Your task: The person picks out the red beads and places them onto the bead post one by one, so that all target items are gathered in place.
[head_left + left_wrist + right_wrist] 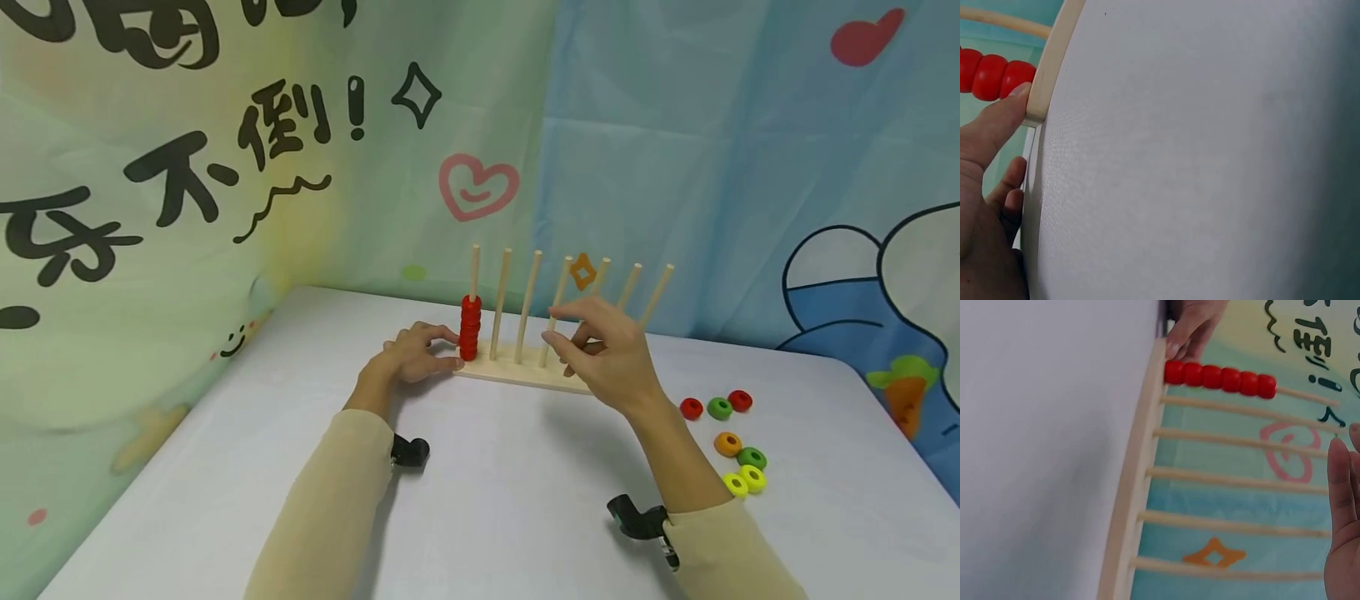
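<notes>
A wooden peg rack (517,367) with several upright pegs stands toward the back of the table. Its leftmost peg carries a stack of red beads (470,328), with bare peg showing above them. My left hand (412,354) holds the left end of the base; the thumb (1000,125) presses there beside the lowest bead, and other fingers are partly hidden behind the end. My right hand (611,354) is raised in front of the middle pegs, thumb and index finger slightly apart with no bead visible between them. In the right wrist view, its fingers (1341,494) appear near the peg tops.
Right of my right forearm lie loose beads: red (691,408), green (720,407), orange (727,444) and yellow (752,478). A printed cloth backdrop (637,125) hangs behind the white table (510,492). Black wrist cameras (411,452) project from both sleeves.
</notes>
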`<action>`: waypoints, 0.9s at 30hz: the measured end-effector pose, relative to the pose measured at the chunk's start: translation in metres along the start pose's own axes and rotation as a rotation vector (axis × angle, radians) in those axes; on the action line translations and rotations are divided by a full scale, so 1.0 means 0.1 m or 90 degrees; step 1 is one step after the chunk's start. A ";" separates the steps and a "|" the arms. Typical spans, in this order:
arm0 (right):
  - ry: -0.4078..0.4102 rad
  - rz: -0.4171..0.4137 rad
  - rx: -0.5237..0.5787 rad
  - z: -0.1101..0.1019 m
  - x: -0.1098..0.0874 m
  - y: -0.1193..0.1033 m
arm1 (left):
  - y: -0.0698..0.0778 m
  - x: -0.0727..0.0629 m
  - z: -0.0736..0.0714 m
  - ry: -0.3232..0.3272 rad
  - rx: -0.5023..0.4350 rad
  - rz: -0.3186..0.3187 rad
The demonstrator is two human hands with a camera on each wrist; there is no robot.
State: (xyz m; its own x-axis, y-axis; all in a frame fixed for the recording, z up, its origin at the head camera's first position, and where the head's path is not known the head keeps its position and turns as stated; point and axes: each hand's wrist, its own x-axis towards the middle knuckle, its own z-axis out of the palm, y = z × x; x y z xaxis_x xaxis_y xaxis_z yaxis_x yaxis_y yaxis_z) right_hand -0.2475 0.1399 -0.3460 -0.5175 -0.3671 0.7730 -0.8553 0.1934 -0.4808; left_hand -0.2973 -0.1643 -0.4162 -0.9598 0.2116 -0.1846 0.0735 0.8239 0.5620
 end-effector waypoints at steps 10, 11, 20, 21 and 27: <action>-0.009 0.032 -0.042 -0.24 -0.18 0.11 | -0.03 0.00 -0.03 0.009 0.004 0.001; -0.011 0.036 -0.043 -0.26 -0.19 0.11 | -0.03 0.01 -0.02 0.010 0.002 0.002; -0.023 0.043 -0.086 -0.47 -0.37 0.18 | -0.01 -0.01 -0.02 0.003 0.003 0.001; -0.026 0.045 -0.091 -0.49 -0.38 0.20 | -0.01 -0.02 -0.03 0.005 0.002 0.001; -0.042 0.063 -0.140 -0.60 -0.50 0.22 | -0.02 -0.01 0.00 0.000 0.002 0.005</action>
State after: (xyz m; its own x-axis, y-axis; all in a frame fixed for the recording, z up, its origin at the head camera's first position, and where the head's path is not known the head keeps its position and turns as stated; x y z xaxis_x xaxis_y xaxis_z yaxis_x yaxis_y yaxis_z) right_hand -0.2420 0.2175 -0.3706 -0.6026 -0.3936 0.6943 -0.7893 0.4225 -0.4455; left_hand -0.2968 -0.1656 -0.4171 -0.9592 0.2176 -0.1806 0.0812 0.8236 0.5614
